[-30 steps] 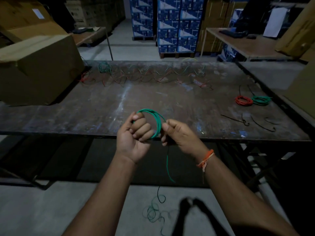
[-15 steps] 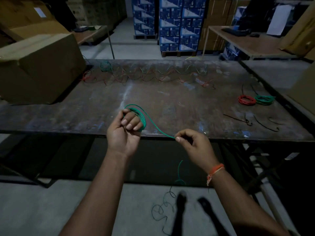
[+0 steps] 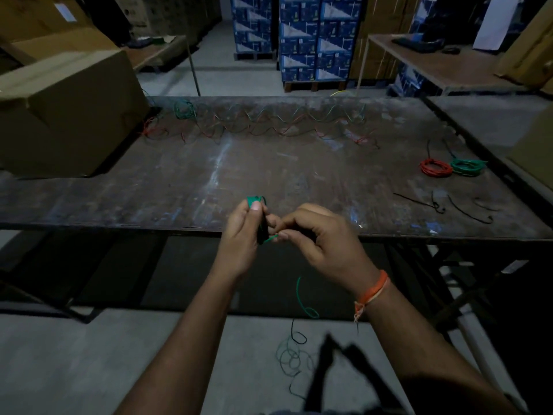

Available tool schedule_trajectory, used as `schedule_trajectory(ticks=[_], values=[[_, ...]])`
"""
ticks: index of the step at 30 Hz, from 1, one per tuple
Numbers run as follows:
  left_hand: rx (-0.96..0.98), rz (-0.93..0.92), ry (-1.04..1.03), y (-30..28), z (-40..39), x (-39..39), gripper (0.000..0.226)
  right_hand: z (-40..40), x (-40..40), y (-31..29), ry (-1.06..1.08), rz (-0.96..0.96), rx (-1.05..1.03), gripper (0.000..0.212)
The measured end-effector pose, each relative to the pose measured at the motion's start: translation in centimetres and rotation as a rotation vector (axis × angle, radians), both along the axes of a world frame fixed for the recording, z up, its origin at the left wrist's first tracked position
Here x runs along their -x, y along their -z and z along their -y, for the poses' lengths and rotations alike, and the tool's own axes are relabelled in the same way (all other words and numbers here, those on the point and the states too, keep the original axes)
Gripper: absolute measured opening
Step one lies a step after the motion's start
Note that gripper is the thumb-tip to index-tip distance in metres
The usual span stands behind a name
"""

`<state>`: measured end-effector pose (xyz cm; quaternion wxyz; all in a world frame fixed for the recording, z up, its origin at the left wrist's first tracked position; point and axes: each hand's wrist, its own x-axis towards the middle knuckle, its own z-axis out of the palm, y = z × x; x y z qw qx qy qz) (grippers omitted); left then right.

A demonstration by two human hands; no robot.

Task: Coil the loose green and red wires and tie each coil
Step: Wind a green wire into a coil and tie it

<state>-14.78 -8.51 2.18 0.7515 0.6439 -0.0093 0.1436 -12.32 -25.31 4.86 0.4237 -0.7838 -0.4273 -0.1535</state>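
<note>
Right in front, the long dark bench (image 3: pixel 209 181) fills most of the room's middle, its top scuffed and streaked with pale marks. At its far left corner sits a big cardboard box (image 3: pixel 65 112), and behind the bench stand stacks of blue cartons (image 3: pixel 302 37) on pallets. Along the far edge of the bench, loose green and red wires (image 3: pixel 269 124) lie stretched out in wavy loops, well apart from the hands. Near the right end rest two finished coils side by side and touching: a red coil (image 3: pixel 436 168) and a green coil (image 3: pixel 466 167), with a few black ties (image 3: pixel 434 203) scattered just in front of them.

At the near edge of the bench the person works with both hands close together. The left hand (image 3: pixel 242 235) has its grip clenched around a small green coil in hand (image 3: pixel 254 200), of which only the top bunch shows above the thumb. The right hand (image 3: pixel 323 244), with an orange wrist band (image 3: pixel 372 292), pinches the green wire (image 3: pixel 270 238) where it leaves the coil, fingertips nearly touching the left hand. From there the loose tail (image 3: pixel 299 295) hangs down below the hands and ends in a tangle of loops on the grey floor (image 3: pixel 89 354).
</note>
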Motion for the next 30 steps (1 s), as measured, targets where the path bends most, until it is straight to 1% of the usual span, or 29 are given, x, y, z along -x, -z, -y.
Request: schedule_trajectory(ticks=[3, 5, 9, 13, 15, 17, 19, 21, 23, 24, 25, 26, 27, 28, 29, 30], values=[[-0.219, 0.002, 0.016, 0.3, 0.0, 0.5, 0.029, -0.1, -0.2, -0.5, -0.034, -0.038, -0.013, 0.007], [-0.259, -0.027, 0.039, 0.3, -0.1, 0.8, 0.033, 0.1, -0.5, -0.5, -0.051, -0.097, -0.027, 0.008], [-0.193, -0.052, 0.186, 0.1, -0.3, 1.8, 0.035, 0.6, -1.1, 0.0, -0.039, -0.228, -0.066, 0.006], [-0.250, -0.117, 0.354, 1.0, -1.1, 2.6, 0.040, 0.5, -1.6, 1.5, -0.052, -0.346, -0.112, 0.009], [-0.212, -0.121, 0.317, 1.3, -1.4, 2.8, 0.038, 0.5, -1.7, 2.7, -0.070, -0.424, -0.121, 0.008], [-0.056, -0.133, 0.234, 1.6, -1.9, 2.9, 0.035, 0.8, -2.0, 4.1, -0.089, -0.528, -0.077, 0.005], [0.127, -0.143, 0.188, 1.7, -2.5, 2.8, 0.032, 1.4, -2.4, 5.6, -0.075, -0.560, 0.120, 0.005], [0.229, -0.143, 0.177, 1.8, -3.2, 2.9, 0.030, 2.2, -3.3, 7.2, 0.021, -0.549, 0.455, 0.017], [0.289, -0.139, 0.169, 1.8, -3.7, 3.1, 0.028, 2.8, -4.6, 8.3, 0.206, -0.579, 0.819, 0.029], [0.316, -0.140, 0.162, 1.8, -3.8, 3.2, 0.028, 2.7, -5.1, 8.4, 0.329, -0.602, 0.943, 0.029], [0.328, -0.144, 0.152, 1.7, -4.0, 3.2, 0.028, 2.4, -5.4, 8.6, 0.418, -0.631, 0.989, 0.029], [0.320, -0.152, 0.137, 1.6, -4.1, 3.1, 0.028, 1.8, -5.6, 8.6, 0.444, -0.684, 0.969, 0.029], [0.286, -0.162, 0.117, 1.4, -4.1, 3.1, 0.030, 0.8, -5.5, 8.5, 0.408, -0.766, 0.887, 0.028], [0.229, -0.174, 0.096, 1.4, -4.2, 3.0, 0.032, -0.4, -5.1, 8.4, 0.328, -0.902, 0.738, 0.024], [0.161, -0.185, 0.082, 1.3, -4.3, 2.9, 0.034, -1.6, -4.6, 8.2, 0.225, -1.100, 0.544, 0.020], [0.096, -0.192, 0.079, 1.2, -4.4, 2.8, 0.035, -2.6, -3.9, 8.2, 0.100, -1.291, 0.363, 0.024]])
